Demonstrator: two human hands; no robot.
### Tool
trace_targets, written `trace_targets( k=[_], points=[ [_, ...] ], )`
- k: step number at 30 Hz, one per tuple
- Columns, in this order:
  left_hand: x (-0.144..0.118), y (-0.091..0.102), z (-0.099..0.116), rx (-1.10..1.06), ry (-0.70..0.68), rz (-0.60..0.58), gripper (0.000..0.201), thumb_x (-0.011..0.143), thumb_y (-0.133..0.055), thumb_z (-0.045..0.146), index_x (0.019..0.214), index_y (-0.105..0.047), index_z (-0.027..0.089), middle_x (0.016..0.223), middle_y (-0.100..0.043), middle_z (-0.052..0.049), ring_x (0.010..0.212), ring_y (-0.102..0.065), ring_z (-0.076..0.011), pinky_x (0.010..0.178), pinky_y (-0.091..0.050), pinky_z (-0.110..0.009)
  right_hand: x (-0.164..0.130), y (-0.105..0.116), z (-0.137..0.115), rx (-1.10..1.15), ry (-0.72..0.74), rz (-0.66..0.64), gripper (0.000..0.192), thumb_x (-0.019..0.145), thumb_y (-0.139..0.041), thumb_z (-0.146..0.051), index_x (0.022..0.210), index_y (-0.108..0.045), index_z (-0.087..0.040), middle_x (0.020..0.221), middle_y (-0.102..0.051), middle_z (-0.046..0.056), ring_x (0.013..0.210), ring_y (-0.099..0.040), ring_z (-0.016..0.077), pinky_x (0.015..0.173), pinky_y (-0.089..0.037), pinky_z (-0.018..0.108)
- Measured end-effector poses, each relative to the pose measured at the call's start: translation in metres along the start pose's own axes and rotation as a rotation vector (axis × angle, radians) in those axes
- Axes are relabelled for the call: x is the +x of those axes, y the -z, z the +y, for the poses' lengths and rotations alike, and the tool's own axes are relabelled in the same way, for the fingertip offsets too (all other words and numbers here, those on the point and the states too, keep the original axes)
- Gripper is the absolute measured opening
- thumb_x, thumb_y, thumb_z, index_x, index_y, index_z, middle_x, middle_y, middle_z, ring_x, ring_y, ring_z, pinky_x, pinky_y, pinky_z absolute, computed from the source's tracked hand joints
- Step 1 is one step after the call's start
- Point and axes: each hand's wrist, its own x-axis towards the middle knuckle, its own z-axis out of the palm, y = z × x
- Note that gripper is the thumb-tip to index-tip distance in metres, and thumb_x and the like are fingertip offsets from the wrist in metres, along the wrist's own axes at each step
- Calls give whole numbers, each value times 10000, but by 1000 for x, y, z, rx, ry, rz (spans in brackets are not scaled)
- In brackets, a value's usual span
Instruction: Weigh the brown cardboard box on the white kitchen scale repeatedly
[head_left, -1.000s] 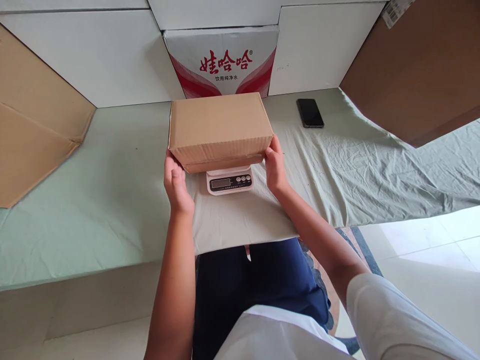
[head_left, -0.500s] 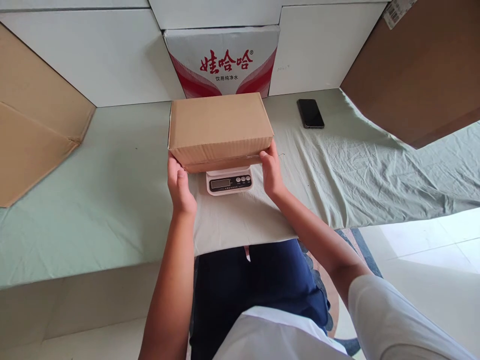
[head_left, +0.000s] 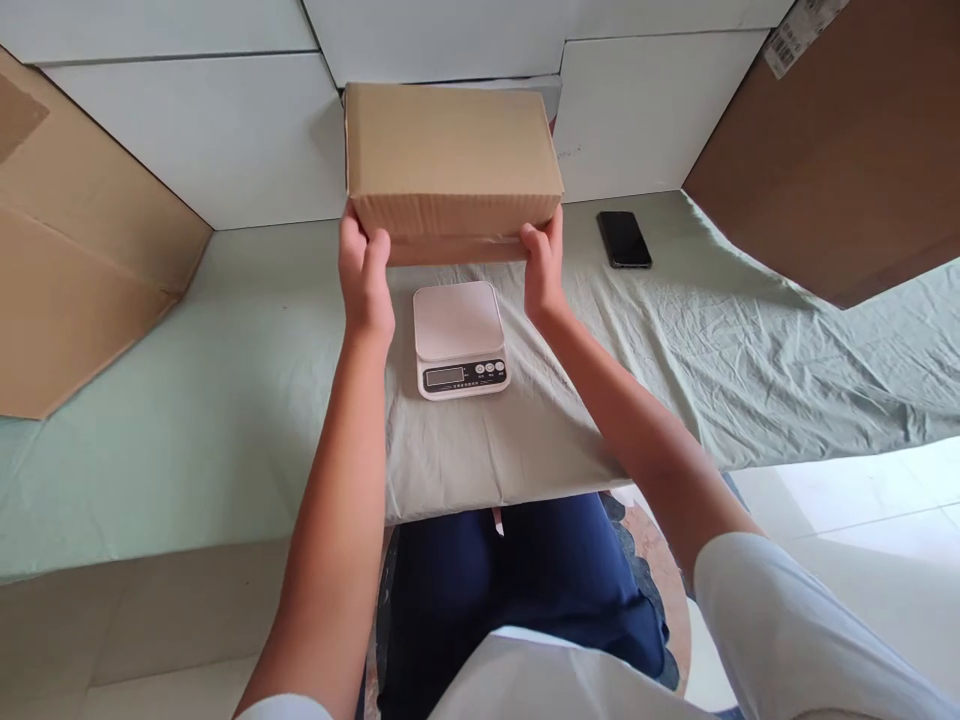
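Between my two hands a closed brown cardboard box (head_left: 454, 145) is held up beyond the scale. My left hand (head_left: 365, 270) grips its near left corner, thumb on the front side and the other fingers partly hidden. At the near right corner my right hand (head_left: 545, 262) grips it in the same way. On the cloth nearer to me lies a white kitchen scale (head_left: 459, 322), its platform bare and its small display (head_left: 445, 377) showing no readable figures. The box covers most of the printed carton behind it.
A black phone (head_left: 624, 240) lies on the green cloth (head_left: 247, 400) to the right. Large brown cardboard panels stand at left (head_left: 90, 270) and right (head_left: 840, 170). White boxes (head_left: 202, 140) form a wall at the back. The cloth's front edge hangs just above my lap.
Both hands have lifted the cardboard box off the scale and moved it away from me, toward the back wall. The scale's platform is now uncovered, and the printed carton is mostly hidden.
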Motion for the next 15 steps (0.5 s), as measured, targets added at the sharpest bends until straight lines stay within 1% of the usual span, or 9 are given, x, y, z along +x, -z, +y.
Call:
trace_targets(
  k=[1, 3, 6, 10, 12, 15],
  points=[
    [10, -2, -9, -15, 16, 9, 587, 894, -618, 676, 1336, -589, 292, 1424, -576, -55, 1552, -391, -315, 1295, -290, -476, 8, -3, 7, -13, -7, 11, 677, 892, -435, -722, 1473, -392, -378, 1456, -533, 17, 1526, -392, 316, 1319, -293, 582],
    [20, -3, -27, -51, 51, 28, 599, 857, -644, 685, 1292, -603, 276, 1429, -595, -73, 1540, -405, -304, 1299, -290, -465, 16, -8, 20, -19, -36, 37, 717, 873, -424, -730, 1482, -380, -355, 1446, -541, 38, 1494, -425, 311, 1315, -307, 560],
    [16, 0, -48, -60, 93, 36, 569, 804, -684, 669, 1200, -620, 266, 1431, -622, -90, 1495, -454, -303, 1281, -324, -456, 12, -13, 37, 18, -93, 51, 760, 828, -470, -726, 1458, -388, -310, 1445, -555, 56, 1449, -460, 303, 1312, -319, 541],
    [3, 6, -61, -64, 155, 65, 514, 783, -689, 649, 1114, -610, 263, 1403, -646, -90, 1444, -507, -302, 1247, -370, -468, 3, -12, 51, 46, -142, -2, 757, 780, -563, -699, 1406, -413, -301, 1481, -539, 60, 1445, -456, 288, 1317, -317, 524],
    [1, 6, -67, -67, 173, 87, 538, 753, -698, 677, 1070, -604, 252, 1376, -659, -103, 1436, -510, -304, 1242, -378, -461, 2, -10, 55, 33, -160, -18, 767, 780, -563, -704, 1406, -420, -284, 1493, -527, 74, 1446, -459, 281, 1317, -319, 514],
    [3, 5, -75, -50, 158, 94, 591, 726, -695, 734, 1040, -599, 242, 1351, -664, -121, 1438, -499, -304, 1235, -383, -438, 2, -8, 59, -4, -168, -53, 789, 796, -546, -727, 1426, -412, -272, 1515, -515, 77, 1471, -437, 274, 1325, -299, 514]
  ],
)
